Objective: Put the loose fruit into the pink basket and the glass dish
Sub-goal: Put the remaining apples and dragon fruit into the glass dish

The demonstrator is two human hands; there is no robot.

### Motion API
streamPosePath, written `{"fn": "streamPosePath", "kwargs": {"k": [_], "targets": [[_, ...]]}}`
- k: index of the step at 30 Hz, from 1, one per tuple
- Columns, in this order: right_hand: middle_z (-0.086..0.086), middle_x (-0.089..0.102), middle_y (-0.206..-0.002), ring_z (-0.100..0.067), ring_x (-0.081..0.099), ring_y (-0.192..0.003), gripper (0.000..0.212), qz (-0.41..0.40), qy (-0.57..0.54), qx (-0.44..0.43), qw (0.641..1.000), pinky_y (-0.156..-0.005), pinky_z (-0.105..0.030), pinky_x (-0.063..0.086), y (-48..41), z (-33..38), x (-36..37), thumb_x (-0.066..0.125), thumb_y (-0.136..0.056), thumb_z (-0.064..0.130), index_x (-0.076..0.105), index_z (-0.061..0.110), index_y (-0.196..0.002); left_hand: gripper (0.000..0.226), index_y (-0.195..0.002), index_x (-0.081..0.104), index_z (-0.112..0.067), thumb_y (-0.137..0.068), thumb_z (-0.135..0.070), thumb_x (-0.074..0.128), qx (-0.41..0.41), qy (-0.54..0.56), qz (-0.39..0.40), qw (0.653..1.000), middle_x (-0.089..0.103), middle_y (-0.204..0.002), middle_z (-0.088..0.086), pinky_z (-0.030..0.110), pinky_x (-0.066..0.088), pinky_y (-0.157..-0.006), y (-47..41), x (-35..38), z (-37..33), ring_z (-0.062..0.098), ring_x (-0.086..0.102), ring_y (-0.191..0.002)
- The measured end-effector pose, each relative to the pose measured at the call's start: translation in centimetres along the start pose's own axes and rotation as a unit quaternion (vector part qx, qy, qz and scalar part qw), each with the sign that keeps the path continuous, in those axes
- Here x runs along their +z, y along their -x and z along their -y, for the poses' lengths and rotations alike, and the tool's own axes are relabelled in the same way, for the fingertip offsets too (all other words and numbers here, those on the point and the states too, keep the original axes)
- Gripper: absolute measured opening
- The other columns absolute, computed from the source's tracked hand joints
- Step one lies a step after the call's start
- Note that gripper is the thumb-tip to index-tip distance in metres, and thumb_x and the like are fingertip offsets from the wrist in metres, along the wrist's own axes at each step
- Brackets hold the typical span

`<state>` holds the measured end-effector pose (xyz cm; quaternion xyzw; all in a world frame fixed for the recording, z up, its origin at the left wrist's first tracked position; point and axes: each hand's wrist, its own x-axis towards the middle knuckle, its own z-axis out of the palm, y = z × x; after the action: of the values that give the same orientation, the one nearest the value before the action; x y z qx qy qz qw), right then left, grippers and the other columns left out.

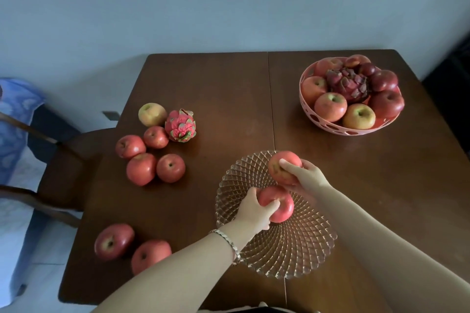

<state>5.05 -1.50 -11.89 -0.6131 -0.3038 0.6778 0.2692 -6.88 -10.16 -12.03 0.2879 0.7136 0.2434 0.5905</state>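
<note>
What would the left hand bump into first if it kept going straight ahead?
Most likely the right hand and its far apple, just past the left hand and its near apple over the glass dish. Depth is unclear; it might miss.

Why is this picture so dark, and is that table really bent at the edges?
Head view: the light is dim, soft and bluish, so the table looks dark and the loose apples cast only faint shadows; the wide-angle lens bows the table's edges and stretches the forearms near the bottom; the glass dish shows small glints, no harsh glare.
</note>
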Motion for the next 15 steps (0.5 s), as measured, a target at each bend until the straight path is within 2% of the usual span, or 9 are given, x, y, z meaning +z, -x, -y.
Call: {"fn": "streamPosePath", "kwargs": {"k": [2,5,7,10,12,15], "targets": [[-0.013,0.054,-0.122,-0.029,0.062,-0.105,0.066,-0.024,0.058,-0.017,0.998,-0.078,-0.041,0.058,-0.7,-0.3,0.4,0.079,-0.071,0.024,0.047,0.009,-0.128,0.048,-0.128,0.043,-0.015,-0.087,-0.028,0.063,0.019,-0.009,-0.014,1.000,0.052,-0.111,0.003,0.029,0.059,-0.072,-0.2,-0.1,0.4,0.026,0.065,-0.097],[-0.009,0.056,-0.117,-0.028,0.059,-0.107,0.063,-0.055,0.152,-0.059,0.985,-0.090,-0.047,0.053,-1.0,-0.9,0.6,0.080,-0.070,0.028,0.051,0.015,-0.124,0.046,-0.126,0.047,-0.019,-0.085,-0.031,0.064,0.060,-0.063,-0.036,0.996,0.054,-0.120,0.005,0.040,0.056,-0.086,-0.4,-0.1,0.9,0.023,0.061,-0.103],[-0.004,0.057,-0.109,-0.023,0.057,-0.104,0.057,-0.062,0.192,-0.095,0.975,-0.089,-0.043,0.052,-0.7,-1.2,0.9,0.078,-0.072,0.025,0.053,0.016,-0.123,0.044,-0.125,0.049,-0.021,-0.085,-0.031,0.063,0.078,-0.080,-0.043,0.993,0.053,-0.123,0.005,0.041,0.054,-0.091,-0.3,-0.1,0.9,0.022,0.059,-0.105],[0.000,0.056,-0.103,-0.018,0.053,-0.098,0.053,-0.080,0.233,-0.148,0.958,-0.081,-0.031,0.044,-0.4,-1.6,1.7,0.077,-0.074,0.022,0.055,0.020,-0.122,0.042,-0.127,0.050,-0.021,-0.087,-0.026,0.062,0.113,-0.104,-0.053,0.987,0.053,-0.127,0.004,0.030,0.046,-0.098,-0.6,-0.2,1.1,0.018,0.055,-0.111],[0.002,0.056,-0.104,-0.016,0.053,-0.097,0.052,-0.099,0.227,-0.169,0.954,-0.082,-0.030,0.042,-0.1,-2.0,1.9,0.076,-0.074,0.022,0.056,0.020,-0.122,0.041,-0.127,0.051,-0.020,-0.087,-0.024,0.062,0.136,-0.121,-0.054,0.982,0.053,-0.127,0.004,0.025,0.042,-0.098,-0.6,-0.2,1.1,0.017,0.054,-0.113],[-0.002,0.058,-0.111,-0.014,0.052,-0.096,0.051,-0.126,0.214,-0.173,0.953,-0.084,-0.029,0.041,0.1,-2.5,1.9,0.072,-0.078,0.023,0.054,0.018,-0.125,0.039,-0.125,0.052,-0.021,-0.088,-0.023,0.061,0.154,-0.139,-0.065,0.976,0.052,-0.127,0.004,0.027,0.042,-0.100,-0.6,-0.2,1.0,0.017,0.054,-0.113]]}}
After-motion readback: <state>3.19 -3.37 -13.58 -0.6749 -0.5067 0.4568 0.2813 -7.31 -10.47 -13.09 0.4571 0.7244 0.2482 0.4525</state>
